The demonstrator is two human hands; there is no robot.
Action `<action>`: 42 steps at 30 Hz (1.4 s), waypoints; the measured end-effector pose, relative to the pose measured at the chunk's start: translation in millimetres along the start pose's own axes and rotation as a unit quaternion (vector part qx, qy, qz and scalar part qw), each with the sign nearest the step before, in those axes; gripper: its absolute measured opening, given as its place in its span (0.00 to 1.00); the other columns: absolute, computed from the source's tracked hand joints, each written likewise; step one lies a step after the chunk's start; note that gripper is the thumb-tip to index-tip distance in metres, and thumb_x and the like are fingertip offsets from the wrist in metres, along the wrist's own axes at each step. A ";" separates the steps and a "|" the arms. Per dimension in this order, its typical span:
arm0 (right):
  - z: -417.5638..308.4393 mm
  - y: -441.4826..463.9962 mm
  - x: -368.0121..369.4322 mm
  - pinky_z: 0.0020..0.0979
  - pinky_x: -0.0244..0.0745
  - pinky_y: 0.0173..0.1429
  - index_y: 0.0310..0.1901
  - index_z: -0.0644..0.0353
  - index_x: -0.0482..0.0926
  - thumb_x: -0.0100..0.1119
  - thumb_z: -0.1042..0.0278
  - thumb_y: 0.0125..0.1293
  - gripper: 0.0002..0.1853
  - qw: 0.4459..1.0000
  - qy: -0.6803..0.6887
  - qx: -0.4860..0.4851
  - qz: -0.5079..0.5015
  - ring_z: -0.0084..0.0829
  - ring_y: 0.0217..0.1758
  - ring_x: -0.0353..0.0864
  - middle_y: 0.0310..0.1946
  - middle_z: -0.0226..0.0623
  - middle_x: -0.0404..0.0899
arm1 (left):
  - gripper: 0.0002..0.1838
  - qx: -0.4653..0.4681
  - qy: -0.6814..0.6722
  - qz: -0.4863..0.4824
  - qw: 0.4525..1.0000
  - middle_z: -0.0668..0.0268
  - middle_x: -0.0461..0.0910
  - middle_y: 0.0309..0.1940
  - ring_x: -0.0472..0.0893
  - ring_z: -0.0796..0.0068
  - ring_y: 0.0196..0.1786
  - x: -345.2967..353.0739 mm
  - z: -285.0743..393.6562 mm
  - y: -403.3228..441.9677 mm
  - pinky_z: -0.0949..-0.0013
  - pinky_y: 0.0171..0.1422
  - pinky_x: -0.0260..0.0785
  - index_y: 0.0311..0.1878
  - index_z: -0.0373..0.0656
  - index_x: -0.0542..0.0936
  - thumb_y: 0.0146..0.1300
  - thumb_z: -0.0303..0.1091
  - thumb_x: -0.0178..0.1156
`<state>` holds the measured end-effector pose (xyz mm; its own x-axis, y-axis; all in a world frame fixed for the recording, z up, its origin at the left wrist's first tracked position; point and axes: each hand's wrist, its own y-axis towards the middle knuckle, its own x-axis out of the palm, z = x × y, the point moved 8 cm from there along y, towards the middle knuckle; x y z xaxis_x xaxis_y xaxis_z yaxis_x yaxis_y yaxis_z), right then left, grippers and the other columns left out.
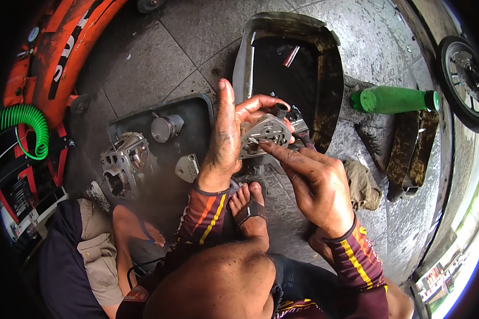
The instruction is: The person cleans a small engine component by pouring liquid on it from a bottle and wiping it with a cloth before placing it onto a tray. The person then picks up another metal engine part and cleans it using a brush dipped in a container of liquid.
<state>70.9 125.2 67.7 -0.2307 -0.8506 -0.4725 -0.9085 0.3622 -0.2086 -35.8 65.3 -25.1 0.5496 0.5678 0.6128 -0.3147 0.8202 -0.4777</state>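
My left hand [226, 138] grips a grey metal carburetor body [266, 134] from behind, its thumb pointing up and away from the part. The flat face with small holes and recesses is turned toward me, and a dark round stub [280, 110] sticks out at its top. My right hand [319, 183] has its index finger stretched out, the tip touching that face. The other right fingers are bent, with nothing visible in them. Behind the left fingers, more metal parts [299, 125] are partly hidden.
A dark tray [210, 101] on the left holds a piston [166, 127], an engine casting [126, 162] and a flat plate [187, 168]. Ahead lies an oily pan [332, 64]. A green bottle [394, 100], rag [363, 186] and wheel [463, 80] lie right. Another person's foot [149, 231] is left.
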 end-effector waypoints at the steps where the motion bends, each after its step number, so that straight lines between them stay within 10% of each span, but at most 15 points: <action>1: 0.5 0.8 -2.4 0.40 0.77 0.35 0.60 0.47 0.83 0.62 0.80 0.59 0.27 1.000 0.007 -0.006 0.012 0.44 0.28 0.81 0.30 0.43 0.79 | 0.59 -0.007 0.041 -0.001 0.999 0.48 0.84 0.37 0.88 0.54 0.40 -0.6 0.0 0.9 0.58 0.50 0.82 0.56 0.31 0.77 0.64 0.82 0.18; 42: 2.8 -1.3 -4.4 0.38 0.73 0.36 0.60 0.52 0.83 0.60 0.83 0.63 0.24 0.995 0.043 -0.009 0.086 0.44 0.27 0.78 0.25 0.44 0.75 | 0.58 -0.019 0.070 0.032 0.997 0.50 0.85 0.35 0.86 0.59 0.38 -7.7 -5.2 3.1 0.61 0.52 0.79 0.52 0.32 0.79 0.67 0.80 0.15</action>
<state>74.1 129.5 67.6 -0.4111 -0.8063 -0.4254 -0.8593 0.4985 -0.1144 -37.0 63.1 -34.6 0.6333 0.6007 0.4879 -0.3245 0.7785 -0.5373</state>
